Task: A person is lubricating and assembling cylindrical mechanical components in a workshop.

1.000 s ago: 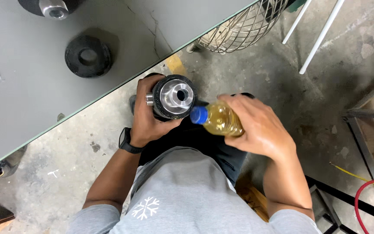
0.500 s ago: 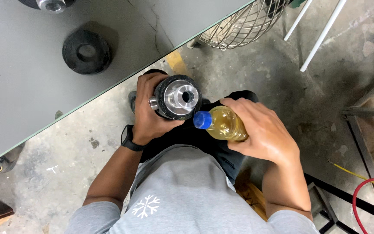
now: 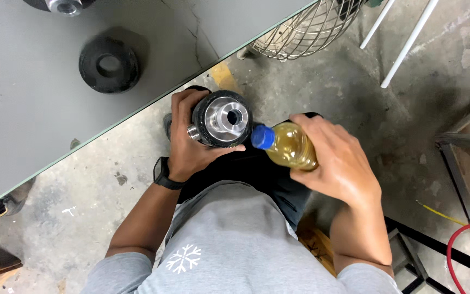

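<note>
Two hands busy over the lap, beside the grey table (image 3: pixel 39 130): left hand (image 3: pixel 189 147) clamped on a black cylinder (image 3: pixel 223 118), steel bore up; right hand (image 3: pixel 341 163) gripping a bottle (image 3: pixel 289 146) of yellow liquid. Blue cap (image 3: pixel 262 136) still on, just beside the cylinder rim; nothing poured yet

The left hand (image 3: pixel 191 147) wrapped the black cylinder (image 3: pixel 221 120), so its lower side and most of its body were hidden; how deep its bore ran could not be told. The right hand (image 3: pixel 338 163) covered the rear half of the bottle (image 3: pixel 289 144) (only cap and shoulder showed). A metal part (image 3: pixel 63 6) on the grey table (image 3: pixel 39 109) was cut off by the top edge, as was the wire cage (image 3: pixel 311 27). The red hose (image 3: pixel 463 239) ran out at the right edge. The person's legs lay hidden beneath the torso.
</note>
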